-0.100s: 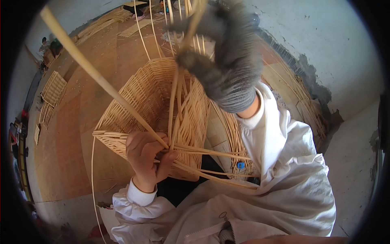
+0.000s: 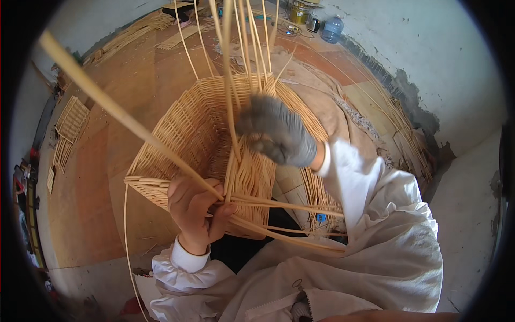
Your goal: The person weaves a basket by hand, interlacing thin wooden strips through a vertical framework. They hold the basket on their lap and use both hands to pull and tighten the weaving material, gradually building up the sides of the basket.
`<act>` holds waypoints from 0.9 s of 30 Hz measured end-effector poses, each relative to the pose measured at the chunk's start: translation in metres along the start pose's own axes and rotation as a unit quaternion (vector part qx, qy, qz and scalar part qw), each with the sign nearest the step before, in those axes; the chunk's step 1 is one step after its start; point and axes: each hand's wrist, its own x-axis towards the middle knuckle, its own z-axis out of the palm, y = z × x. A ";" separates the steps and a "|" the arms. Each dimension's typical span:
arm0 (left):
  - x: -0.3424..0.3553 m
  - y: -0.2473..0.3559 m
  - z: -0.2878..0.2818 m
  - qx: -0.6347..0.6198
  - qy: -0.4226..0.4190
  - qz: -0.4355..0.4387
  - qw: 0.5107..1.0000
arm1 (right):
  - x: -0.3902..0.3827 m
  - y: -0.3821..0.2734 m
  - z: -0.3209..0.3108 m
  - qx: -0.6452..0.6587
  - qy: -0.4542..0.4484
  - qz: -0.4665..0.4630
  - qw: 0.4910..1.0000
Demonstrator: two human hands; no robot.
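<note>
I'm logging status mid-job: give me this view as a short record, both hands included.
workpiece: tan, open-topped, woven wicker basket
uprights: slender pale stakes rising from its far rim
left hand: bare, fingers closed on pale round canes at the near rim
right hand: grey knitted glove, blurred, over the basket's right side; grip unclear
background: translucent blue plastic jug beside white-and-grey wall

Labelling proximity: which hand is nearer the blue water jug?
Right: the right hand is over the right side of the basket, nearer the jug; the left hand is at its near rim, farther off.
</note>
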 end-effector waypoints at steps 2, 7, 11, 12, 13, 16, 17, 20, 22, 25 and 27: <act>-0.002 -0.009 0.005 0.004 0.034 0.011 0.999 | 0.006 0.011 0.001 0.028 0.004 -0.033 0.999; -0.013 0.000 0.001 -0.032 -0.008 -0.027 0.999 | 0.004 0.008 0.010 0.161 -0.075 0.048 0.983; -0.003 -0.003 -0.006 -0.033 -0.034 -0.008 0.999 | 0.017 0.013 0.005 0.156 -0.100 0.045 0.982; -0.004 -0.004 -0.006 -0.042 -0.029 -0.012 0.999 | 0.021 0.007 0.002 0.156 -0.109 0.079 0.979; -0.005 -0.004 -0.007 -0.050 -0.024 -0.016 0.998 | 0.024 0.002 -0.001 0.156 -0.118 0.112 0.974; -0.008 -0.004 -0.004 -0.059 -0.014 -0.024 0.998 | 0.037 -0.006 -0.013 0.168 -0.195 0.193 0.947; -0.007 -0.004 -0.003 -0.059 -0.012 -0.025 0.998 | 0.045 -0.013 -0.019 0.100 -0.243 0.196 0.945; -0.002 -0.008 -0.005 -0.049 -0.036 -0.020 0.998 | 0.056 -0.027 -0.028 -0.036 -0.310 0.151 0.938; 0.007 -0.009 -0.008 -0.002 -0.085 0.034 0.996 | 0.043 -0.020 -0.033 -0.057 -0.245 0.068 0.966; 0.014 -0.013 -0.018 -0.026 -0.159 0.012 0.987 | 0.005 0.062 -0.029 0.178 -0.133 0.040 0.974; 0.008 -0.011 -0.018 -0.046 -0.168 -0.024 0.984 | -0.012 0.079 -0.014 0.174 -0.136 0.069 0.973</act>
